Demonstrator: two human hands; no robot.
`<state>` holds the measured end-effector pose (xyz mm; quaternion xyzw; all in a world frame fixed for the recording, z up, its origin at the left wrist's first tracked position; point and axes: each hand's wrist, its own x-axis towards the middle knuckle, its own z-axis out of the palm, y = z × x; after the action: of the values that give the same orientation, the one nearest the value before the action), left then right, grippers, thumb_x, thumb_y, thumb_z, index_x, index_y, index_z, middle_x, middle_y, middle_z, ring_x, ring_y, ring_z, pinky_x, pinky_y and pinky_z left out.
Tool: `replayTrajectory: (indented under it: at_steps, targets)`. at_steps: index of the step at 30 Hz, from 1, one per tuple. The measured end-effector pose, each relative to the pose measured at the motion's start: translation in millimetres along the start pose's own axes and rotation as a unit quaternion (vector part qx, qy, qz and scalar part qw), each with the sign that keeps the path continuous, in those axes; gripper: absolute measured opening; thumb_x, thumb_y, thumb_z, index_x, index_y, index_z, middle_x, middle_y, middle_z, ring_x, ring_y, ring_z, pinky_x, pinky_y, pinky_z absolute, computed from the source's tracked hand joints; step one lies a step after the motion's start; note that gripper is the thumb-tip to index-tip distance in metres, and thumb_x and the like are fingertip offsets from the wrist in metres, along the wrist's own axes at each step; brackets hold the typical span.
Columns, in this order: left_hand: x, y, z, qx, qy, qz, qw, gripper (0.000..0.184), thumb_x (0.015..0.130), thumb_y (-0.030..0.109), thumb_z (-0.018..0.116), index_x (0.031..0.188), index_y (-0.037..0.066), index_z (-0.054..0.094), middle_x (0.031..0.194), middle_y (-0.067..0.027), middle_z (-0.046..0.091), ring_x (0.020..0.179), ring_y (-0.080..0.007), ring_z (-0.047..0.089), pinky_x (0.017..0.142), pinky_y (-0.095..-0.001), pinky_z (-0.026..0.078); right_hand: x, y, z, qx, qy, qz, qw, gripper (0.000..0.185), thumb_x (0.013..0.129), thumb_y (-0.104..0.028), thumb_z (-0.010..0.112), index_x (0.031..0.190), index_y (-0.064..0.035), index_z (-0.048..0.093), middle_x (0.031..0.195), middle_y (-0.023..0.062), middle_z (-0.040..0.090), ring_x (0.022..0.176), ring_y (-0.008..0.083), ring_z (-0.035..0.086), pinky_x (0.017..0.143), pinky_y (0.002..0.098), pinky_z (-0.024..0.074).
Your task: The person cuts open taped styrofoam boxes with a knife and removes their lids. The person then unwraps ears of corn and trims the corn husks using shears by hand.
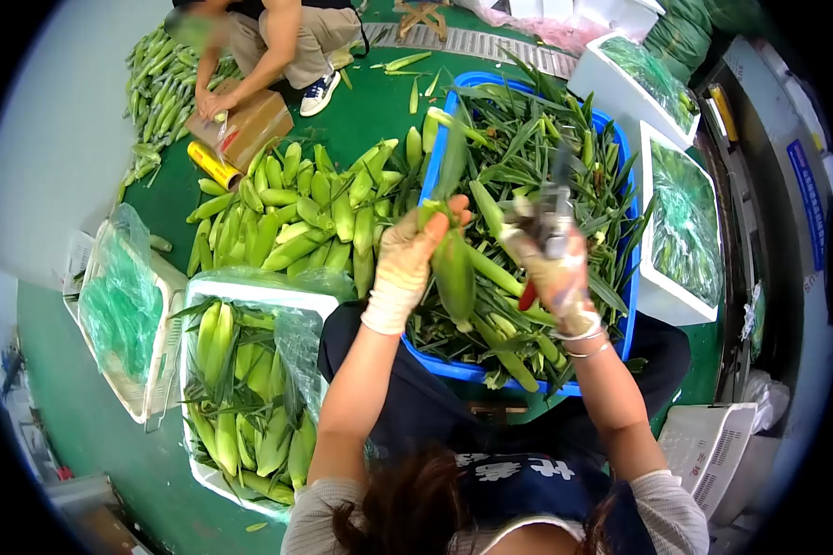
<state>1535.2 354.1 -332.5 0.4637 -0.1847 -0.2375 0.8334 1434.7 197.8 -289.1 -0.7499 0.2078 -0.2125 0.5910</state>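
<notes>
An ear of green corn (pixel 454 277) hangs from my gloved left hand (pixel 414 257), whose fingers are closed round its upper end. My right hand (pixel 553 264), in a stained glove, is closed on pruning shears (pixel 555 220) with a red handle; their blades point up and are blurred. Both hands are over a blue tub (pixel 631 277) of stripped leaves and some corn ears. To the left, a pile of green corn (pixel 296 208) lies on the floor. A white foam box (pixel 197 467) lined with plastic holds more ears.
A co-worker (pixel 278 42) crouches at the top left, hands at a cardboard box (pixel 254 129) beside a yellow roll (pixel 215 166). A crate (pixel 153 370) with green plastic stands left. Two foam boxes (pixel 652 268) stand right of the tub. A stool (pixel 421 20) is at the top.
</notes>
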Motion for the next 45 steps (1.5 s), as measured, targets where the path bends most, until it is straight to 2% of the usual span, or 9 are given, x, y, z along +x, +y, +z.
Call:
replayTrajectory:
  at_steps: [4,10,17,22,25,29,33,38,45]
  targets:
    - [-5,-11,17,-0.046,0.007,-0.004,0.999,0.036,0.085,0.027,0.066,0.111,0.002,0.063,0.105,-0.0062,0.065,0.093,-0.0129,0.059,0.087,-0.0267,0.044,8,-1,30,-0.061,-0.043,-0.197,0.978,0.033,0.073,-0.014,0.071,0.1,-0.0044,0.055,0.079,0.0109,0.065,0.065,0.0222,0.064,0.061,0.0328,0.0501]
    - [-1,5,-23,-0.18,0.085,0.011,0.98,0.039,0.085,0.035,0.063,0.105,0.003,0.058,0.101,-0.0111,0.063,0.092,-0.022,0.06,0.089,-0.0367,0.048,-38,-1,-27,0.071,0.118,-0.063,0.988,0.029,0.077,-0.005,0.071,0.102,-0.0057,0.058,0.094,0.0058,0.064,0.081,0.0149,0.062,0.074,0.028,0.052]
    - [9,16,-42,-0.272,0.04,0.018,0.961,0.036,0.085,0.04,0.061,0.1,0.007,0.057,0.095,-0.0086,0.06,0.084,-0.0229,0.059,0.081,-0.0402,0.049,-12,11,-77,-0.303,0.176,-0.037,0.936,0.042,0.075,-0.011,0.071,0.112,-0.0043,0.051,0.085,0.0115,0.066,0.071,0.0227,0.065,0.069,0.0326,0.0514]
    - [2,-6,-19,-0.201,-0.045,-0.08,0.975,0.045,0.082,0.046,0.063,0.096,0.003,0.058,0.088,-0.0108,0.061,0.077,-0.0235,0.061,0.073,-0.0373,0.051,24,-11,6,-0.134,-0.131,-0.03,0.982,0.049,0.078,-0.036,0.067,0.106,0.0009,0.051,0.097,0.015,0.061,0.086,0.0236,0.061,0.076,0.0355,0.0494]
    - [-4,2,-5,-0.123,-0.066,-0.128,0.982,0.049,0.08,0.045,0.066,0.096,-0.001,0.06,0.085,-0.0117,0.065,0.074,-0.022,0.064,0.071,-0.0333,0.053,44,-41,27,0.141,-0.316,0.174,0.922,0.025,0.082,-0.026,0.063,0.088,-0.0025,0.057,0.074,0.0064,0.061,0.062,0.0146,0.057,0.057,0.0293,0.0472]
    - [-2,1,-29,-0.095,0.021,-0.132,0.986,0.045,0.08,0.042,0.067,0.092,-0.001,0.059,0.082,-0.012,0.064,0.073,-0.0224,0.063,0.069,-0.0345,0.052,59,6,35,0.287,-0.125,0.113,0.943,0.016,0.085,-0.018,0.06,0.091,-0.0054,0.055,0.06,-0.0011,0.051,0.048,0.0108,0.049,0.045,0.0268,0.041]
    - [8,-12,-64,-0.129,0.226,-0.052,0.964,0.035,0.083,0.035,0.066,0.093,0.001,0.06,0.081,-0.0095,0.063,0.073,-0.0208,0.061,0.068,-0.0332,0.051,55,6,-6,-0.264,0.038,-0.05,0.962,0.023,0.079,-0.017,0.066,0.095,-0.0052,0.053,0.067,0.0036,0.06,0.055,0.0159,0.057,0.051,0.0308,0.0477]
    - [16,-6,-10,-0.105,0.179,0.061,0.976,0.028,0.084,0.025,0.067,0.097,0.002,0.058,0.085,-0.0052,0.062,0.075,-0.0155,0.059,0.066,-0.0255,0.047,13,-25,51,-0.263,-0.154,-0.03,0.952,0.052,0.069,-0.029,0.075,0.1,-0.0015,0.045,0.086,0.0237,0.06,0.078,0.0375,0.061,0.067,0.0413,0.0497]
    - [-5,26,-66,-0.136,0.24,0.09,0.957,0.029,0.083,0.028,0.068,0.095,0.004,0.06,0.085,-0.0044,0.062,0.078,-0.0123,0.055,0.074,-0.0246,0.044,21,-2,61,-0.271,-0.066,-0.162,0.947,0.029,0.07,-0.012,0.066,0.091,-0.0035,0.049,0.07,0.0132,0.061,0.06,0.0296,0.061,0.053,0.0367,0.047]
